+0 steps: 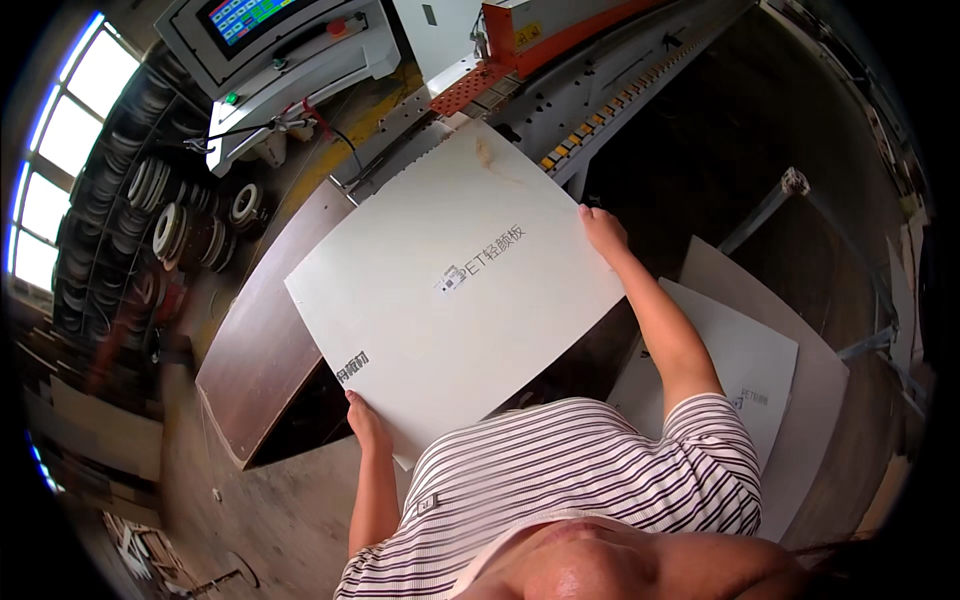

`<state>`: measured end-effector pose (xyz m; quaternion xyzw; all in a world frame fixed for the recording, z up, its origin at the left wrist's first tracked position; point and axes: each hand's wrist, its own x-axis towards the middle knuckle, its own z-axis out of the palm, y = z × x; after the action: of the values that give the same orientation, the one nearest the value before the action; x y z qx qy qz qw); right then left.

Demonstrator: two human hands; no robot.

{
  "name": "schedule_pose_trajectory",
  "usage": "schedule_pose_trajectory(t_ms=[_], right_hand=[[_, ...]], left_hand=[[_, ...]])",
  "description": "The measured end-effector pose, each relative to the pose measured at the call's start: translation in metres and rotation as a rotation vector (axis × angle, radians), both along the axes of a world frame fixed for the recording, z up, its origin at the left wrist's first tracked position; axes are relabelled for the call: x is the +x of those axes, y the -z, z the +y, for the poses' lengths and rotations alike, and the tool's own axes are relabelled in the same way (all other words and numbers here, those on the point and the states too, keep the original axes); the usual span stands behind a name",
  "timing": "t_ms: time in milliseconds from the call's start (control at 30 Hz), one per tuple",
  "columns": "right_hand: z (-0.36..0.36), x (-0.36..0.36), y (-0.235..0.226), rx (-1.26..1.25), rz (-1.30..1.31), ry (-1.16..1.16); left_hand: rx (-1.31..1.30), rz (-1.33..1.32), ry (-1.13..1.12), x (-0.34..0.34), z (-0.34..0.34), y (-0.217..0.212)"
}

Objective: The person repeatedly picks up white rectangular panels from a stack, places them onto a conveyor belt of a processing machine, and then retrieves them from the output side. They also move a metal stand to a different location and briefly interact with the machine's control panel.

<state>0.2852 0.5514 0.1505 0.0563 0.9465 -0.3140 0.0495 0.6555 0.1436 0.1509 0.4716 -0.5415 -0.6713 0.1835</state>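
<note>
At seven o'clock and two o'clock around the big white panel (455, 285), the two hands have it pinned between them. Left hand (366, 423) clamps the near-left corner, fingers curled under the edge, thumb on top. Right hand (603, 232) grips the far-right edge, fingers wrapped over the rim. Both are closed on the board, no doubt about it.

The panel sits dead centre, held flat out in front of the striped shirt (590, 480), between the two arms. Its long axis runs from seven o'clock up to one o'clock, and the far corner points at one o'clock, straight toward the orange-and-grey machine (560, 60). That corner looks to be touching or just over the machine's infeed bed (hard to say which from this angle). The left hand is the nearer one to the body; the right arm is stretched well out.

Moving outward: a dark brown board (262, 340) lies under the panel's left edge, at nine o'clock. More white panels (760, 370) are stacked at four o'clock, near the right elbow. A control panel with a coloured screen (275, 35) is up at eleven o'clock, and rolls of edge tape (185, 225) hang at ten o'clock beside the windows (60, 150).
</note>
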Motion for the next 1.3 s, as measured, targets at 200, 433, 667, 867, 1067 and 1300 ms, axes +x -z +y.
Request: schedule_pose_trajectory(t_ms=[200,433,667,867,1067,1300], right_hand=[[0.011,-0.076,0.022,-0.088,-0.009,-0.343],[0.028,-0.025,-0.012,0.165,-0.006,-0.247],[-0.001,-0.059,-0.022,0.214,-0.026,-0.258],[0.0,-0.077,-0.023,0.197,-0.017,-0.279],[0.028,-0.112,-0.017,0.239,-0.019,-0.266],[0.088,-0.188,-0.007,0.259,0.027,-0.26]], left_hand=[[0.262,0.093,0.159,0.002,0.019,-0.027],[0.175,-0.034,0.198,0.023,0.057,-0.031],[0.233,-0.051,0.112,-0.004,0.026,-0.001],[0.249,0.001,0.082,-0.018,0.044,-0.012],[0.253,-0.132,0.072,-0.046,0.065,-0.008],[0.219,-0.18,0.201,-0.123,0.126,-0.035]])
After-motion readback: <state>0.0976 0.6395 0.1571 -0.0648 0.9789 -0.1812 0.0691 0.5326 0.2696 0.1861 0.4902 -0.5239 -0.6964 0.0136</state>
